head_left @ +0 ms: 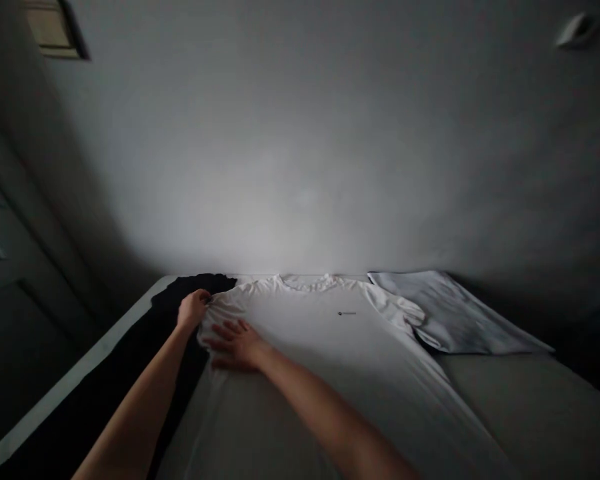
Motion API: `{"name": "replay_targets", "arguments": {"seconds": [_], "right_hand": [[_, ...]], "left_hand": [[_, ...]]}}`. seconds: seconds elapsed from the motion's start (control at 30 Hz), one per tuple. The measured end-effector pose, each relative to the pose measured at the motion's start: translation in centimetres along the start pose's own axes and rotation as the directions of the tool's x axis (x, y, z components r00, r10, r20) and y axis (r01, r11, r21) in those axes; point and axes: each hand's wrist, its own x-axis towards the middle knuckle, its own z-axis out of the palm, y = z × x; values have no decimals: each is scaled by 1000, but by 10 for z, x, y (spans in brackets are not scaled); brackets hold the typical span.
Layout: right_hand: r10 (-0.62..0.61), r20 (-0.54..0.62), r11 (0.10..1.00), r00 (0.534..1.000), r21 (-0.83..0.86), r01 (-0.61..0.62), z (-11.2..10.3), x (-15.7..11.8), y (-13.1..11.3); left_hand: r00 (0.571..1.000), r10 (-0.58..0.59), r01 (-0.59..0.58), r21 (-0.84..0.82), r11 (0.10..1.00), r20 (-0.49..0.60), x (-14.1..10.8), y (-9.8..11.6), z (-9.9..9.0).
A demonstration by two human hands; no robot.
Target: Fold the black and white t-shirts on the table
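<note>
A white T-shirt (320,347) lies spread out with its collar toward the wall and a small dark print on the chest. My left hand (194,309) is closed on the edge of its left sleeve, near the shoulder. Flat on the fabric beside that sleeve rests my right hand (239,345), fingers spread and slightly blurred. The shirt's right sleeve is bunched and overlaps a folded light-grey cloth. Its lower hem runs out of view below.
Dark cloth (115,373) stretches along the left side of the flat surface, under my left forearm. At the right back lies the light-grey cloth (460,317) with dark edging. A grey wall (300,153) rises directly behind. A panelled door (20,267) stands at far left.
</note>
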Motion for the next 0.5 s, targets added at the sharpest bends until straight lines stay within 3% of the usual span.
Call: {"name": "replay_targets", "arguments": {"seconds": [0.13,0.2,0.27,0.33,0.37,0.4,0.43,0.47,0.5], "right_hand": [[64,-12,995,998,-74,-64,3,16,-10],[82,-32,990,996,-111,-85,6,22,-10],[32,-69,995,997,-87,-38,0,12,-4],[10,-99,1000,995,-7,-11,-22,-23,11],[40,-105,999,994,38,-37,-39,-51,24],[177,-107,982,978,79,-169,-60,-85,39],[384,-122,922,915,96,-374,-84,-122,58],[576,-192,817,795,116,-564,-109,-162,78],[737,-282,666,615,149,-731,-133,-201,100]], "left_hand": [[985,-170,165,115,980,35,10,5,-2],[986,-163,166,224,960,-30,14,20,-3],[983,-47,103,325,940,-177,13,44,-4],[950,145,-26,390,920,-277,6,79,-3],[927,248,-121,402,907,-281,2,101,0],[905,346,-232,396,889,-247,-4,125,5],[884,429,-344,364,866,-185,-10,151,11],[861,496,-445,307,841,-109,-18,180,20],[832,554,-537,221,814,-19,-27,210,31]]}}
